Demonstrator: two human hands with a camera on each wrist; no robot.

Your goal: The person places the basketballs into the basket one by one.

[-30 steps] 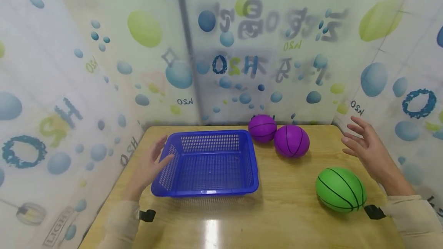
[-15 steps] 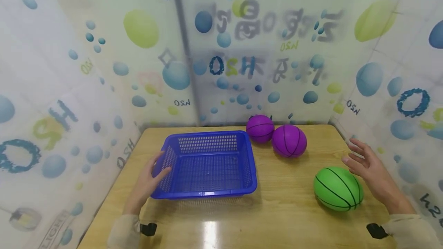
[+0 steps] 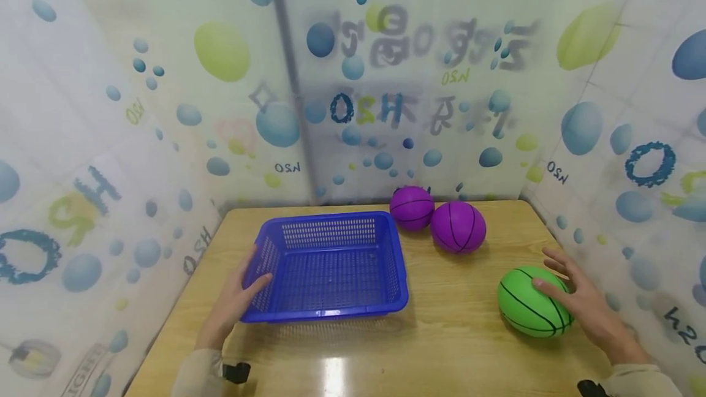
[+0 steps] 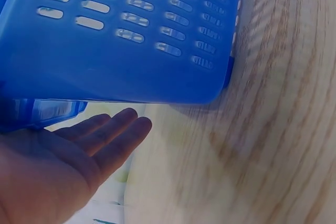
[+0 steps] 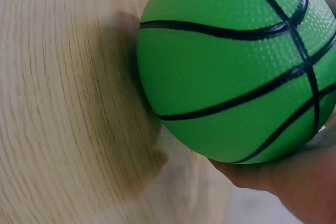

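Note:
A blue plastic basket [image 3: 331,271] with slotted walls sits on the table, with nothing inside. At its left side is my left hand [image 3: 234,299], thumb over the rim. The left wrist view shows that hand's fingers [image 4: 118,142] straight and outside the basket wall, apart from it. A green toy basketball [image 3: 532,305] lies at the right of the table. My right hand [image 3: 587,305] is against its right side, thumb across the upper face and fingers extended behind it. In the right wrist view the green ball hides most of the right hand [image 5: 294,182].
Two purple balls, one at the back [image 3: 412,208] and one nearer [image 3: 458,227], lie side by side right of the basket. The wooden table [image 3: 441,348] meets a patterned curtain [image 3: 380,78] at the back and sides.
My right hand has come down from above the table's right edge to the green ball. My left hand has lowered slightly along the basket's left side. The view has shifted slightly.

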